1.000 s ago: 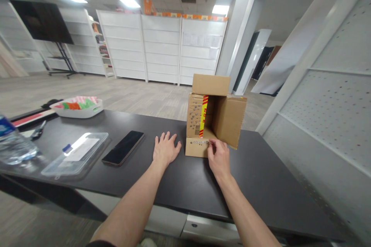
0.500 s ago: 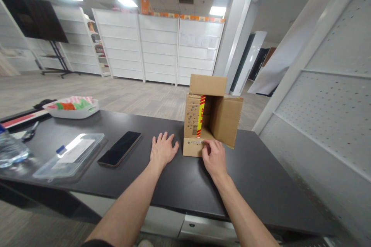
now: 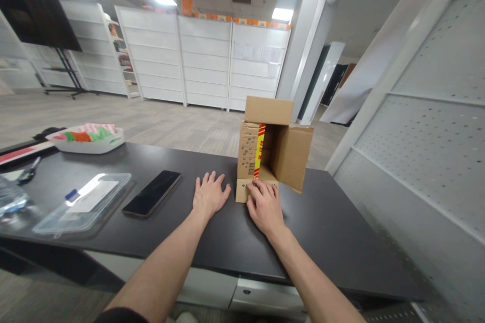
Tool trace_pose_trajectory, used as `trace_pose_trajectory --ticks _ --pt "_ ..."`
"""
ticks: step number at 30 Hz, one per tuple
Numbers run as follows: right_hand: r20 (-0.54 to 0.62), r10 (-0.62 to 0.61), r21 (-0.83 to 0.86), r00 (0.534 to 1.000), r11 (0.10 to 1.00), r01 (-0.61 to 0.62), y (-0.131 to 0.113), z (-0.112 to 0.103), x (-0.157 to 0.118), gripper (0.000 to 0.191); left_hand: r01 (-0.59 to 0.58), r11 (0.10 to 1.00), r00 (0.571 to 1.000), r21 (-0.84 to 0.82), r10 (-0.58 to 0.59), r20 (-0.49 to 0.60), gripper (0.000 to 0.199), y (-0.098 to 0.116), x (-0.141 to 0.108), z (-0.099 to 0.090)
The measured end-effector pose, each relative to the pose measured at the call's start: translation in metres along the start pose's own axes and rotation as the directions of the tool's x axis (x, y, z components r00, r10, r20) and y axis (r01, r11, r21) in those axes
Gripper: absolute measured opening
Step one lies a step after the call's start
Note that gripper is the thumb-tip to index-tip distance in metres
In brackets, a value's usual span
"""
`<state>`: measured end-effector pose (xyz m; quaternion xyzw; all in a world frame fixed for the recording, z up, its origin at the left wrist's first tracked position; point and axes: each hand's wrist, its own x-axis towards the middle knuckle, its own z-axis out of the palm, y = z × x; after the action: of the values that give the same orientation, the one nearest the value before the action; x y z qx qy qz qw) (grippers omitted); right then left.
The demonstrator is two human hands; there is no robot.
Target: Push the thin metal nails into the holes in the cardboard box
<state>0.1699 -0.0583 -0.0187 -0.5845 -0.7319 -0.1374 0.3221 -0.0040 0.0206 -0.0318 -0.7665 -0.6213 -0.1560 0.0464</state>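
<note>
We have the cardboard box standing by the far edge of the desk, toward its far right corner, with the open side turned to us, which puts its lower front flap within reach. Our right hand is at that flap, fingers bent; we cannot tell whether they pinch anything, since the hand covers the contact. Our left hand lies spread palm down just left of the box, gripping nothing, probably to steady us as we lean from the near edge. The phone and clear plastic case lie farther left, perhaps set aside from our forearms; the white basket sits along the far edge.
</note>
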Motion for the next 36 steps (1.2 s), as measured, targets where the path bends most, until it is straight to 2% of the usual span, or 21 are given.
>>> trace_pose_trajectory --ticks 8,21,31,36 --pt "0.026 0.006 -0.047 1.0 0.999 -0.005 -0.001 0.0 -0.001 0.034 -0.005 1.0 1.0 -0.005 0.005 -0.004 0.052 0.002 -0.001 -0.001" --pt "0.039 -0.019 -0.024 0.999 1.0 0.02 0.003 0.002 0.001 0.034 0.002 1.0 1.0 -0.025 -0.002 0.003 0.052 0.003 -0.001 -0.001" --pt "-0.026 0.023 0.019 0.999 1.0 -0.023 0.004 0.009 0.013 0.021 0.014 1.0 1.0 -0.01 -0.014 0.007 0.05 0.004 -0.003 -0.006" --pt "-0.034 0.044 -0.018 0.998 0.999 -0.045 0.002 0.009 0.021 0.01 0.015 1.0 1.0 -0.021 -0.015 0.011 0.051 0.004 -0.003 -0.006"
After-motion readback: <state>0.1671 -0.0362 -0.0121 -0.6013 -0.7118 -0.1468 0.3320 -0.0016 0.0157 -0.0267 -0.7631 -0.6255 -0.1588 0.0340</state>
